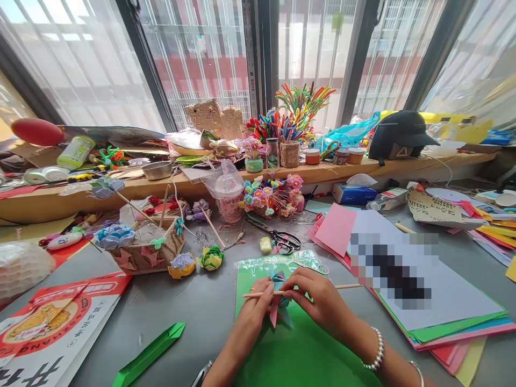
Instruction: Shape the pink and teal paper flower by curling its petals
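Observation:
My left hand (256, 309) is closed on a folded paper flower (274, 314) with pink and teal pointed petals. A thin wooden stick (349, 286) lies level across both hands, its ends sticking out on either side. My right hand (316, 295) has its fingers bent and pinched on the stick, close against the flower; its palm hides part of the stick. Fingers cover much of the flower's middle. Beneath the hands is a green sheet (310, 349) in a clear sleeve. At the lower left lies a folded green paper strip (151, 355).
Black-handled scissors (287, 242) and a small yellow block (265, 244) lie beyond the hands. Paper sheets (419, 269) are stacked at right. At left stand a decorated cardboard box (149, 255) and finished paper flowers (212, 258). A crowded wooden sill (314, 171) runs along the windows.

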`<state>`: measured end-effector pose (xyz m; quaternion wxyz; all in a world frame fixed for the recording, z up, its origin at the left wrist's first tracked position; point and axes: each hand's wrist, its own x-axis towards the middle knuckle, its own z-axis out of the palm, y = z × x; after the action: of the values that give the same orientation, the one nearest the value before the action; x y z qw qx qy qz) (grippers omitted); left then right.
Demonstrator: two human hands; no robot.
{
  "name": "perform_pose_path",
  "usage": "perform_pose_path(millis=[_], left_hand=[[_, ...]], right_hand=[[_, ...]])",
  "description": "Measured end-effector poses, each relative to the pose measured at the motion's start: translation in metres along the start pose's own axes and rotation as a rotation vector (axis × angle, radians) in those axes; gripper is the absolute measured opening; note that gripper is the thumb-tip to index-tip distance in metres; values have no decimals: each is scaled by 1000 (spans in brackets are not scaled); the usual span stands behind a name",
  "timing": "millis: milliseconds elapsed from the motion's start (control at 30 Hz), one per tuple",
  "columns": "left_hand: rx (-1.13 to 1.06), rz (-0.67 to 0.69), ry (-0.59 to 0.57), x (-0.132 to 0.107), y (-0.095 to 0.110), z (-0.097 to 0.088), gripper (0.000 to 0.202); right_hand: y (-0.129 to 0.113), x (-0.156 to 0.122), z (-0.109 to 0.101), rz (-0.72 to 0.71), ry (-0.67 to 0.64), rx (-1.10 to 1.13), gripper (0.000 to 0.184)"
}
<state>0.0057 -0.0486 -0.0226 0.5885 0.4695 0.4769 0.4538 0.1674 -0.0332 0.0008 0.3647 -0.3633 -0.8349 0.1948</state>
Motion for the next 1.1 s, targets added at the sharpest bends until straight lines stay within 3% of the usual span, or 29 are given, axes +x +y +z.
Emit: perform_pose_path(millis=[267, 400, 467, 600, 800, 1100], left_hand=[[28, -27, -8, -4, 10, -1, 43], [107, 237, 205, -4, 18, -11, 48], [160, 366, 254, -4, 21, -15, 43], [204, 394, 130, -6, 20, -15, 29], [371, 321, 23, -6, 23, -14, 15], [328, 353, 45, -6, 28, -13, 16]], right_hand=[[0, -1, 0, -69, 98, -19, 18], [1, -2, -2, -77, 153, -6, 15], [0, -2, -3, -64, 161, 23, 14], [-3, -2, -4, -30, 153, 72, 11], [-5, -3, 3, -122, 153, 52, 12], [-5, -4, 5, -194, 201, -30, 13]])
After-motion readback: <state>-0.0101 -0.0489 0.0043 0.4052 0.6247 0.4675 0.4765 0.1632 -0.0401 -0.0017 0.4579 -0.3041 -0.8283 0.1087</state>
